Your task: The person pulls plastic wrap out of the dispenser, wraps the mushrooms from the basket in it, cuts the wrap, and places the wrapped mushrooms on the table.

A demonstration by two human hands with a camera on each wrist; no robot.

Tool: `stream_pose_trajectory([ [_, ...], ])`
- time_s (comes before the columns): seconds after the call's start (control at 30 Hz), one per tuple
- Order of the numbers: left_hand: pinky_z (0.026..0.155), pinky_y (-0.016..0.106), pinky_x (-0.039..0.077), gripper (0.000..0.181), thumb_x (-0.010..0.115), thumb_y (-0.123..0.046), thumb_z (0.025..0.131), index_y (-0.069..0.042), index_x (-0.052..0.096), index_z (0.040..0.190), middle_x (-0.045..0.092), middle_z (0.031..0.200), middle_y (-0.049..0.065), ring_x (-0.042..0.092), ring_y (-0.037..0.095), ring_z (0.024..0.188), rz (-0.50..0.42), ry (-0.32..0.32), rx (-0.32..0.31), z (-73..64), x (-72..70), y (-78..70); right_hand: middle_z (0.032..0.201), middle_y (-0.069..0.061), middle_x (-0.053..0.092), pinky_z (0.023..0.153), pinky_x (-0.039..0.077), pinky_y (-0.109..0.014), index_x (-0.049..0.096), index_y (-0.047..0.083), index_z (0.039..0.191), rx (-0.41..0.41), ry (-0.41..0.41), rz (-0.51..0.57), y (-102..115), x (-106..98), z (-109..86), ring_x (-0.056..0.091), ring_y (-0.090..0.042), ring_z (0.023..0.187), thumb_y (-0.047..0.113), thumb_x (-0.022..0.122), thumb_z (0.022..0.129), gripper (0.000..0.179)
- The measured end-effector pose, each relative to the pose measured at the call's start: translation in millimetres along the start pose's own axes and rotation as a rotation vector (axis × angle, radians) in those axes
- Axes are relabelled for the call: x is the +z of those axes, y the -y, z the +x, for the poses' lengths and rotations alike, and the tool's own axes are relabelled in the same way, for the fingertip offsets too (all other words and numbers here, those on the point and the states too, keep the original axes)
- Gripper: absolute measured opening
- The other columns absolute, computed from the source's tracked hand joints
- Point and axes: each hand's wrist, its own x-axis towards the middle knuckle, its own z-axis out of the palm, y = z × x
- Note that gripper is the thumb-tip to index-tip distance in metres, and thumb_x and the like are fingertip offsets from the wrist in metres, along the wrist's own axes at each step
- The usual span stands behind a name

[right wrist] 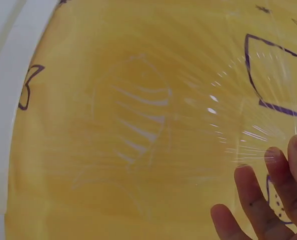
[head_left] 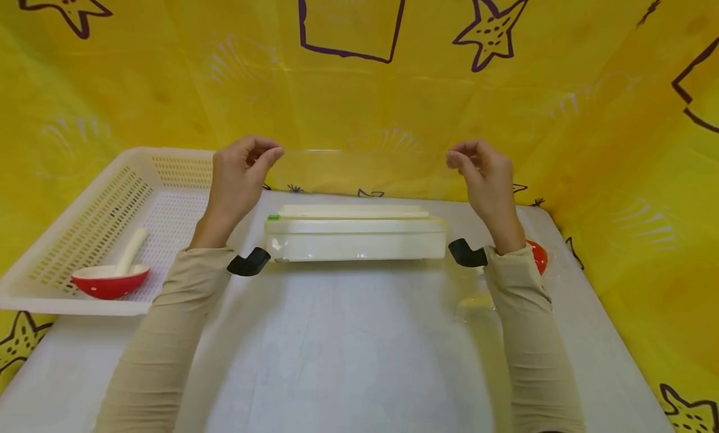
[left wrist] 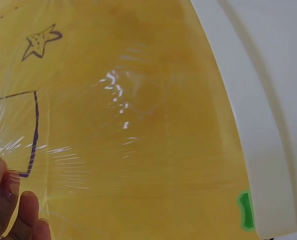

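A sheet of clear plastic wrap (head_left: 365, 161) stretches between my two hands, above and behind the white wrap dispenser box (head_left: 359, 243). My left hand (head_left: 238, 177) pinches one corner of it between thumb and forefinger. At the other corner, my right hand (head_left: 485, 183) pinches the film the same way. Fine creases fan out from the left fingertips (left wrist: 8, 180) in the left wrist view and from the right fingertips (right wrist: 273, 155) in the right wrist view. A small green piece (left wrist: 246, 211) shows at the left end of the dispenser.
On the left, a cream plastic basket (head_left: 168, 151) holds a red bowl (head_left: 112, 286) with a white-handled utensil (head_left: 132, 252) in it. Partly behind the right forearm are a red item (head_left: 537, 256) and a yellow item (head_left: 476, 302). Yellow patterned cloth (head_left: 359, 96) hangs behind the white table (head_left: 348, 352).
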Motion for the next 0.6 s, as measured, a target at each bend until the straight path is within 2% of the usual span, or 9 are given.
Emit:
stream_pose_trajectory([
  [0.2, 0.054, 0.011, 0.041, 0.022, 0.066, -0.019, 0.096, 0.002, 0.072, 0.101, 0.066, 0.082, 0.011, 0.048, 0.001, 0.057, -0.010, 0.011, -0.018, 8.5, -1.9, -2.7, 0.101, -0.022, 0.071, 0.076, 0.049, -0.009, 0.064, -0.006, 0.107, -0.009, -0.005, 0.001, 4, -1, 7.1, 0.059, 0.010, 0.077, 0.017, 0.057, 0.100, 0.025],
  [0.37, 0.055, 0.011, 0.041, 0.024, 0.064, -0.019, 0.097, 0.003, 0.071, 0.102, 0.066, 0.083, 0.009, 0.049, 0.001, 0.063, -0.014, 0.009, -0.014, 14.4, -3.8, -7.0, 0.101, -0.021, 0.070, 0.076, 0.050, -0.011, 0.064, -0.005, 0.107, 0.017, -0.014, 0.006, 9, -3, 12.2, 0.060, 0.010, 0.077, 0.019, 0.056, 0.100, 0.025],
  [0.5, 0.059, 0.014, 0.039, 0.023, 0.064, -0.018, 0.097, 0.004, 0.071, 0.101, 0.063, 0.079, -0.001, 0.049, -0.001, 0.064, -0.018, -0.008, 0.004, 18.0, -5.2, -10.6, 0.100, -0.019, 0.070, 0.077, 0.052, -0.014, 0.064, -0.003, 0.106, 0.027, -0.026, 0.019, 14, -5, 15.5, 0.061, 0.008, 0.077, 0.020, 0.057, 0.100, 0.025],
  [0.6, 0.059, 0.015, 0.038, 0.023, 0.064, -0.018, 0.097, 0.003, 0.071, 0.100, 0.062, 0.077, -0.005, 0.049, -0.001, 0.064, -0.019, -0.015, 0.011, 20.2, -6.3, -13.5, 0.099, -0.019, 0.070, 0.076, 0.052, -0.015, 0.065, -0.003, 0.105, 0.021, -0.036, 0.027, 16, -7, 17.6, 0.061, 0.008, 0.076, 0.019, 0.058, 0.100, 0.024],
])
